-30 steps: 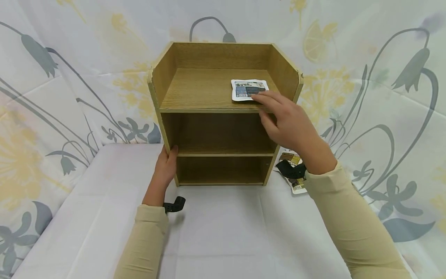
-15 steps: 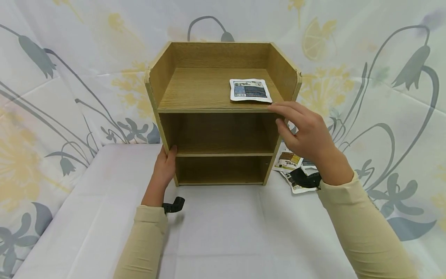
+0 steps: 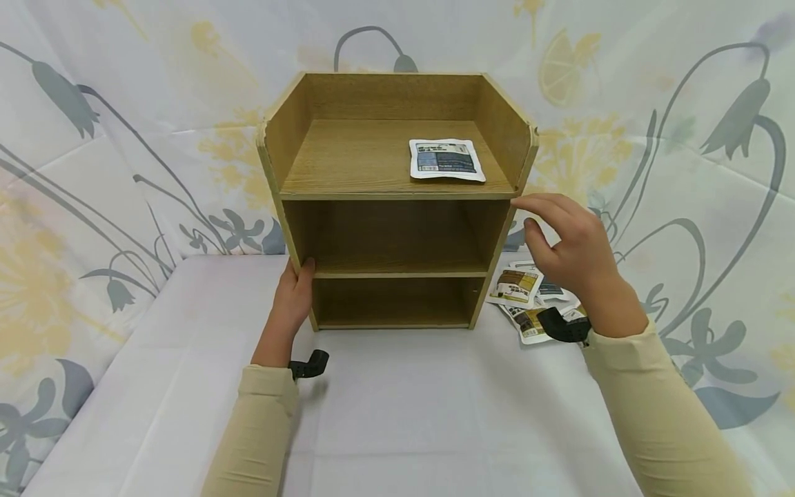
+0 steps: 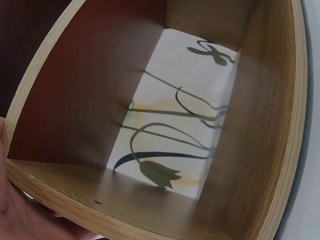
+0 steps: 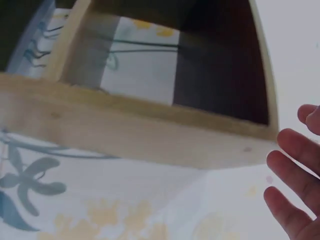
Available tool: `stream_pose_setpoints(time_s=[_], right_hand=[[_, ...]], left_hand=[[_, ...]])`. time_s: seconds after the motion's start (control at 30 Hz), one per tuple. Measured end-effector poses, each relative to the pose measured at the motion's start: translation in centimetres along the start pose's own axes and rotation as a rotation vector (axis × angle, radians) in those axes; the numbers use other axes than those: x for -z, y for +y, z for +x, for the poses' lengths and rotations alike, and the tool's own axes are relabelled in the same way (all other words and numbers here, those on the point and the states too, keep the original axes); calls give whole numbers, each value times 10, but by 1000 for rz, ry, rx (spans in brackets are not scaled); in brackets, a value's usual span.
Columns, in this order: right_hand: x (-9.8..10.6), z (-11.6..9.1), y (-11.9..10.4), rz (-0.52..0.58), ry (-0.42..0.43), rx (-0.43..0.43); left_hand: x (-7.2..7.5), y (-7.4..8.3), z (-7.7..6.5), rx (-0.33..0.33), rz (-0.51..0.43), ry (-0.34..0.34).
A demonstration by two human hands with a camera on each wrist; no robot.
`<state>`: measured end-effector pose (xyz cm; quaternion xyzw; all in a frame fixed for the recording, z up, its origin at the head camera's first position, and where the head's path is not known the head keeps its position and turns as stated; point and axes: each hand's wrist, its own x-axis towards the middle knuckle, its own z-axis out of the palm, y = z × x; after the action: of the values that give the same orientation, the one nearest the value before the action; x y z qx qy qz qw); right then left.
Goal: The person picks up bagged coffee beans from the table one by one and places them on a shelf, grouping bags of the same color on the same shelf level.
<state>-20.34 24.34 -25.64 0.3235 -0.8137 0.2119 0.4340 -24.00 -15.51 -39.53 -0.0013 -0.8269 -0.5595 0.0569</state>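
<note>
A small wooden shelf (image 3: 385, 195) stands upright on the white cloth, with a tray-like top and two compartments below. My left hand (image 3: 292, 304) grips its left side panel, thumb at the front edge; in the left wrist view the fingers (image 4: 35, 220) reach behind the panel. On the right half of the top lies a flat white sachet (image 3: 446, 160) with a blue label. My right hand (image 3: 574, 248) is beside the upper right side of the shelf, fingers loosely bent and holding nothing. Its fingers (image 5: 295, 175) show next to the shelf's side panel in the right wrist view.
Several more sachets (image 3: 517, 286), some brown and yellow, lie in a loose pile on the cloth (image 3: 397, 407) to the right of the shelf, partly under the right wrist in view. A flower-printed backdrop (image 3: 155, 103) rises behind and at both sides.
My right hand has moved off the sachet on top, to the right past the shelf's edge, uncovering more of the pile. The sachet stays on top; my left hand keeps its grip.
</note>
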Motion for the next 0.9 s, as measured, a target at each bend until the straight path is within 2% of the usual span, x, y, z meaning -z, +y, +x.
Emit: stream_pose_setpoints(time_s=[0.33,0.53,0.9], right_hand=[[0,-25,22,-43,-55,-112],[-4,-41,40,-106,-144,-200],[-14,-76,73,-154,-263,-379]], left_hand=[[0,1,-1,6,3,2],[-1,0,0,18,6,-1],[-1,0,0,17,11,4]])
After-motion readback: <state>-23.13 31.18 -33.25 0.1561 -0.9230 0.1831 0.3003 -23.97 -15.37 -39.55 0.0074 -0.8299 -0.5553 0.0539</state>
